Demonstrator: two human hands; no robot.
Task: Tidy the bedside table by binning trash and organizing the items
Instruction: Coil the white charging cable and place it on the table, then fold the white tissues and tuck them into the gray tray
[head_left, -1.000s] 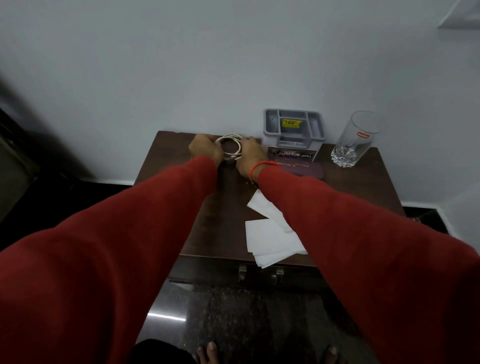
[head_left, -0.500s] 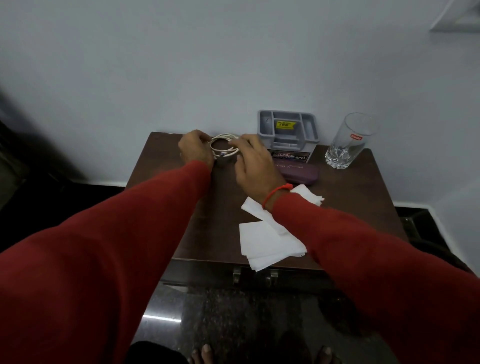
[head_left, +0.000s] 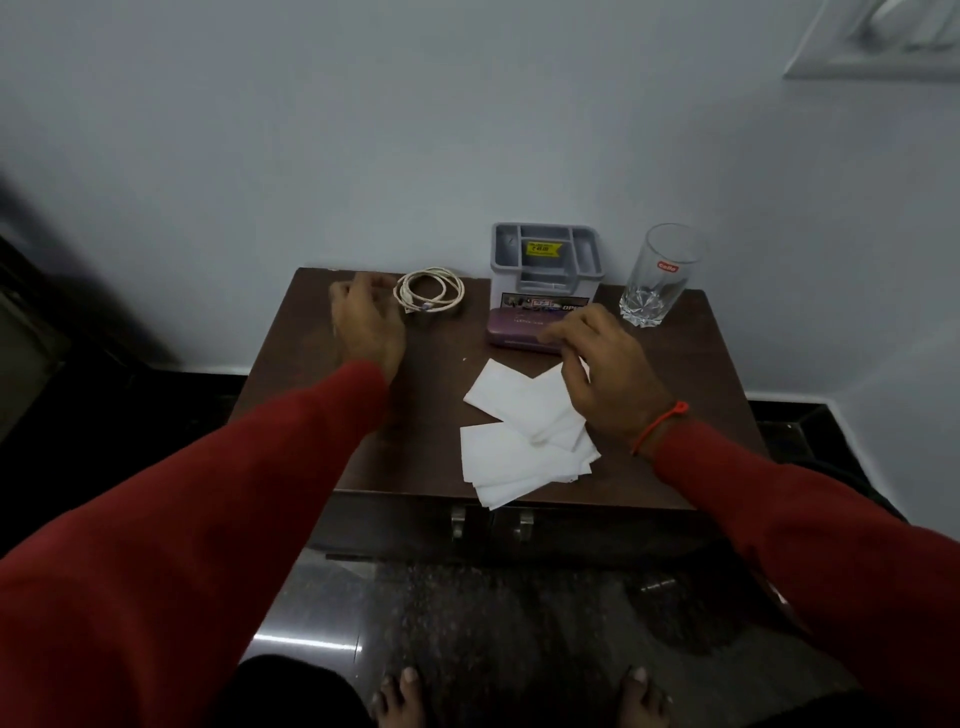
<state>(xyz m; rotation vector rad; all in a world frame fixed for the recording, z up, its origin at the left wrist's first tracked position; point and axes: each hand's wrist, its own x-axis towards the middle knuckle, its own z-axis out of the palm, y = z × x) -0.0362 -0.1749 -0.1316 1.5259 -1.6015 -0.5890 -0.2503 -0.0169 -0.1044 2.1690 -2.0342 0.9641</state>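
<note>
Head view: coiled white cable (head_left: 428, 291) lies at the back of the bedside table (head_left: 431, 415), just beside the left hand (head_left: 368, 325), which is loosely curled and grips nothing; right hand (head_left: 602, 364) hovers over the white tissues (head_left: 514, 441), fingers spread, empty, fingertips near the purple case (head_left: 514, 332); grey organizer (head_left: 545, 254) behind it; glass (head_left: 660, 275) at back right. Risk: a careless sweep right could tip the glass; the tissue overhanging the front edge could slide off.
</note>
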